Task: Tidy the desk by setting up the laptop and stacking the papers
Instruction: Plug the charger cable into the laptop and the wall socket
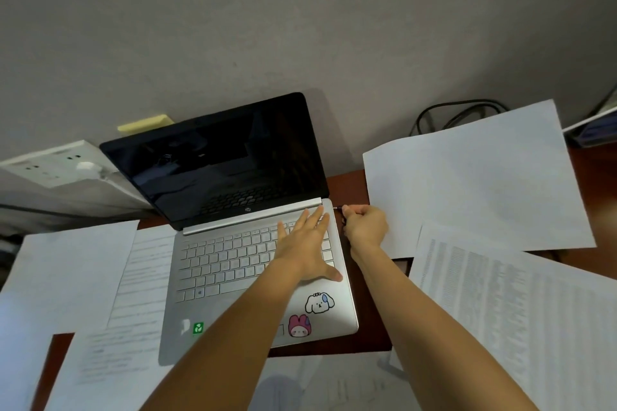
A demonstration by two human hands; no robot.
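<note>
Squarely at the centre of my view, a matte silver laptop (pixel 253 243) sits open on the reddish-brown desk (pixel 347 183), its glossy black screen dark and leaning back toward the wall, hinge line running left to right. My left hand (pixel 305 243) lies flat, fingers spread, on the keyboard's right side. My right hand (pixel 365 225) is curled around a small dark plug (pixel 341 208) at the laptop's right edge. Flat white papers (pixel 474 177), some printed, lie scattered on both sides.
</note>
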